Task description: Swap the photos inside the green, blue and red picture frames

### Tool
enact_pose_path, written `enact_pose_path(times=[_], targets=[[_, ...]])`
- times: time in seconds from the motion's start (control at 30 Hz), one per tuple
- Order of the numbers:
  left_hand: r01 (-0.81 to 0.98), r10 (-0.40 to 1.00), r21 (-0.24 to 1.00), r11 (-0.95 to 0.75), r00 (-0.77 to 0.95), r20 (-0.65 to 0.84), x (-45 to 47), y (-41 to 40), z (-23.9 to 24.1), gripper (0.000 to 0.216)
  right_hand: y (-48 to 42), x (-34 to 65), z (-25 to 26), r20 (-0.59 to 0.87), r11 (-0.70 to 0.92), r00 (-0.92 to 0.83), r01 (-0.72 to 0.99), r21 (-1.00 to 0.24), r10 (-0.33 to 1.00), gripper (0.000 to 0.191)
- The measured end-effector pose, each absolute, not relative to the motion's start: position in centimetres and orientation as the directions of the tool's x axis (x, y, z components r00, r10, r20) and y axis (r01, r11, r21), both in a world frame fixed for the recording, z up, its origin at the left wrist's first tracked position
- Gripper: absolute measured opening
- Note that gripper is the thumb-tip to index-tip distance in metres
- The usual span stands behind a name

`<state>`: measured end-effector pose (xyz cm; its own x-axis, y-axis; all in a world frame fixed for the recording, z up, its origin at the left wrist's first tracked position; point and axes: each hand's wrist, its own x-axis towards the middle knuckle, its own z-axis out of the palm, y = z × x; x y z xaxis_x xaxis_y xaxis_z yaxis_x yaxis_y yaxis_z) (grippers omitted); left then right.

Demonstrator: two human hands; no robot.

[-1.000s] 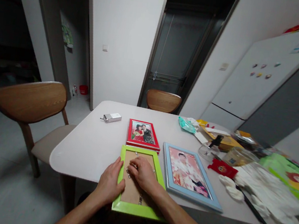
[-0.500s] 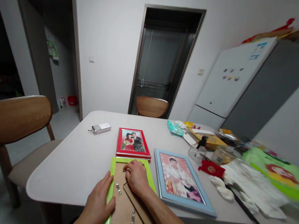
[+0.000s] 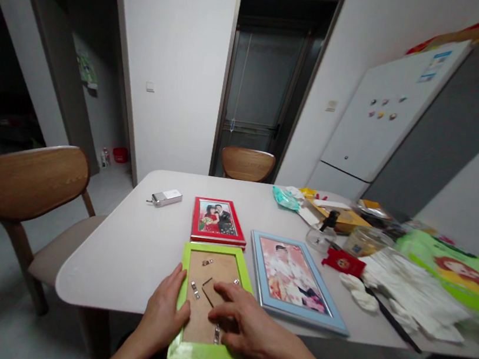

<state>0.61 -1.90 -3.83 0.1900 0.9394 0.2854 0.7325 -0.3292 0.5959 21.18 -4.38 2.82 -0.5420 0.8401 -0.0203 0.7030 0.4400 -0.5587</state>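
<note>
A light-green photo frame (image 3: 248, 273) lies face down at the table's near edge, its brown backing board (image 3: 200, 331) facing up. Small metal turn clips (image 3: 195, 290) sit around the board, and the outline of a stand leg shows at its middle. My left hand (image 3: 164, 310) grips the frame's left side, thumb on the board's edge and fingers along the outside. Over the right half of the board is my right hand (image 3: 252, 324), fingers apart and bent, the tips near the stand leg and lower clip; it covers part of the board and holds nothing visible.
Beyond lies a red photo frame (image 3: 217, 239), with a light-blue photo frame (image 3: 318, 320) to the right. A small silver-white device (image 3: 166, 198) sits at the far left. Tissues (image 3: 415, 293), a glass jar (image 3: 366, 243) and a green pack (image 3: 453, 275) crowd the right side.
My right hand has moved from the upper board down and right, uncovering the top clip and more of the board. My left hand stays on the frame's left side. The view has shifted slightly.
</note>
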Motion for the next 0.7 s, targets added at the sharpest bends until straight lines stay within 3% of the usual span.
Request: enact_pose_path(times=[0.2,0.5,0.6,0.7], targets=[[0.721,0.94,0.61,-0.328,0.187,0.284,0.7,-1.7,-3.8,0.054,-4.5,20.9,2.6,-0.021,0.429,-0.545,0.684,-0.59,0.838,0.024],[0.757,0.942,0.569,-0.322,0.196,0.271,0.9,-2.0,-3.2,0.054,-4.6,20.1,1.4,0.109,0.479,-0.512,0.678,-0.558,0.852,0.012],[0.742,0.945,0.592,-0.314,0.185,0.27,0.9,-2.1,-3.1,0.054,-4.3,20.3,1.7,0.12,0.485,-0.52,0.654,-0.581,0.846,0.013],[0.721,0.948,0.621,-0.306,0.174,0.265,0.9,-2.1,-3.1,0.053,-3.8,21.4,1.9,0.18,0.426,-0.403,0.688,-0.587,0.898,0.02]])
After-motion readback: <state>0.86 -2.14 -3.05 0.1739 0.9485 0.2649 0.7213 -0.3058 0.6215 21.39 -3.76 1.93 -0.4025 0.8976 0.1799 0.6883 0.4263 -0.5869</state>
